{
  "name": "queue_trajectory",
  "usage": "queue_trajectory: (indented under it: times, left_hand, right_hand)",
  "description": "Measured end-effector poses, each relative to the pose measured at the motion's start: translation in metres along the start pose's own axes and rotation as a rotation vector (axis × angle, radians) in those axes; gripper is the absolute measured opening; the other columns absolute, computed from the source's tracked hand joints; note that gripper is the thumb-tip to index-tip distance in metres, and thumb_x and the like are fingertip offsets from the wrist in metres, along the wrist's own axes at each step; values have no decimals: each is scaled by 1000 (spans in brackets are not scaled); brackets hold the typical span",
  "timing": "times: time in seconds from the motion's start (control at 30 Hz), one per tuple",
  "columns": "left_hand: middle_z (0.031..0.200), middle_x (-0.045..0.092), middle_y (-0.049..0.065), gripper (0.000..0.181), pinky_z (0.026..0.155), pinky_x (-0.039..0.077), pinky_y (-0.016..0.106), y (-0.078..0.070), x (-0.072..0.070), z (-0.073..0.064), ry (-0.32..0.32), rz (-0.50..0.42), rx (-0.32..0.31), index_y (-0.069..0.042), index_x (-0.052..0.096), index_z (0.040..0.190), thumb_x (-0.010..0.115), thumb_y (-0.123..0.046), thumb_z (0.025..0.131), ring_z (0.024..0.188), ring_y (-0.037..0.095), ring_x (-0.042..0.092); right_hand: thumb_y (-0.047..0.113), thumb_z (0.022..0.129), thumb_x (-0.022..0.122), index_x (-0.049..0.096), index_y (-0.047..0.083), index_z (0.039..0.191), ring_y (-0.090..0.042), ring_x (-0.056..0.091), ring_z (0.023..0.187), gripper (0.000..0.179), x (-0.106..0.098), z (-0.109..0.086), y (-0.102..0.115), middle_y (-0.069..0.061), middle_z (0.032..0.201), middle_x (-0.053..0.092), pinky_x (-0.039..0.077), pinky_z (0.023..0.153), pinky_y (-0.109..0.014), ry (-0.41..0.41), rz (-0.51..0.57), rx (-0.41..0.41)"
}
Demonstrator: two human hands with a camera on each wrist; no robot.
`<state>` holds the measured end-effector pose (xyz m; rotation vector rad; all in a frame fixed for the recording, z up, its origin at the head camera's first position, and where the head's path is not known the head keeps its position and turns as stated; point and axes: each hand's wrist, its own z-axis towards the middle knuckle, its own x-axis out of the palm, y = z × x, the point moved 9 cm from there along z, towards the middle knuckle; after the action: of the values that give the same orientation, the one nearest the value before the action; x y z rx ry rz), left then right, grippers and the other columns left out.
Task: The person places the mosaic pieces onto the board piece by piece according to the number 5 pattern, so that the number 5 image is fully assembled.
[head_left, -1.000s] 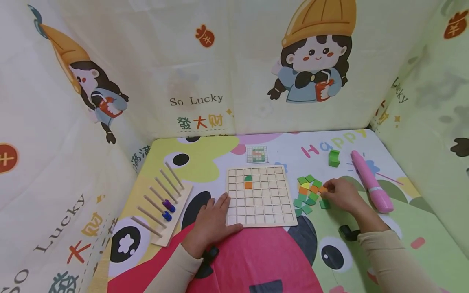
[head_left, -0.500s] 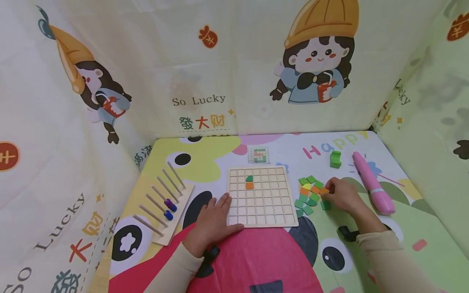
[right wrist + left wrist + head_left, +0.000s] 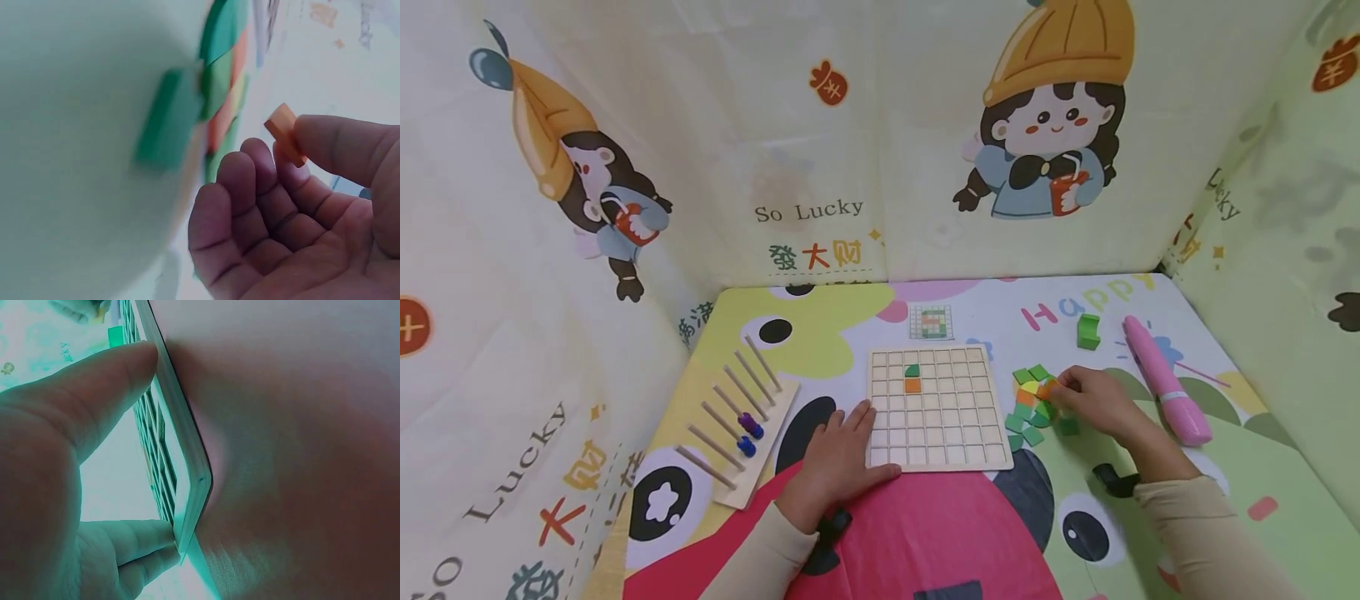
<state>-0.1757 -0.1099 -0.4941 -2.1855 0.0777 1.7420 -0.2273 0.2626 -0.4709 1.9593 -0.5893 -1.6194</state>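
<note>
A wooden grid board (image 3: 955, 433) lies flat, with a green quarter-round tile (image 3: 912, 370) and an orange square tile (image 3: 913, 386) in neighbouring cells. My left hand (image 3: 838, 458) rests at its near left corner, fingers straight. In the left wrist view the thumb (image 3: 119, 372) touches one edge and the fingertips (image 3: 159, 534) another. Between thumb and index finger, my right hand (image 3: 1097, 402) pinches an orange tile (image 3: 286, 134). It is held up beside a loose pile of green, yellow and orange tiles (image 3: 1024, 411) right of the board.
A pegged wooden stand (image 3: 767, 442) with blue and purple beads is on the left. Behind the board lies a small printed pattern card (image 3: 931, 322). A green block (image 3: 1087, 332) and a pink pen-shaped object (image 3: 1165, 379) are at the back right. Patterned cloth walls surround the table.
My right hand has lifted the orange tile off the pile's right side and moved slightly left with it. My left hand stays at the board's corner.
</note>
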Motion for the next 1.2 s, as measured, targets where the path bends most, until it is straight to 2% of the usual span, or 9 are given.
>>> queue_trajectory:
  times: [0.13,0.27,0.43,0.8,1.03,1.2]
  left_hand:
    - [167,37,7,104,115,37,67,1,2,0,4,-4,-4,-11,40,160,72,-70,81,147,45,38]
    - [167,37,7,104,115,37,67,1,2,0,2,-7,-2,-11,39,161,72,-70,81,148,45,37]
    - [167,37,7,105,115,37,67,-1,2,1,7,-9,1,-11,39,161,72,-70,81,147,45,37]
    - [168,36,6,104,116,36,67,3,-1,-1,15,-11,-22,-12,39,161,72,-71,81,148,43,36]
    - [168,35,6,104,115,37,67,3,-1,-1,8,-1,-6,-12,39,161,69,-73,83,147,44,38]
    - [167,36,7,103,114,37,68,1,0,0,7,-5,0,-11,40,160,70,-71,83,147,44,38]
  right_hand:
    - [27,102,67,64,4,102,-18,52,75,23,5,4,25,-4,85,63,43,62,-32,-10,7,-57]
    - [21,98,71,64,8,93,-17,56,74,15,12,9,51,-2,83,66,46,64,-33,-20,15,-114]
    - [18,93,76,64,10,87,-15,59,76,15,28,18,77,-2,83,68,49,64,-31,-18,17,-181]
    - [15,97,70,69,12,93,-13,57,75,5,88,42,131,2,85,68,49,68,-30,141,26,-266]
    - [11,93,73,69,12,88,-11,53,72,7,113,53,159,3,79,65,45,68,-29,159,11,-308]
    - [11,92,74,69,12,87,-10,54,73,7,126,58,165,3,79,64,47,70,-29,176,-32,-308]
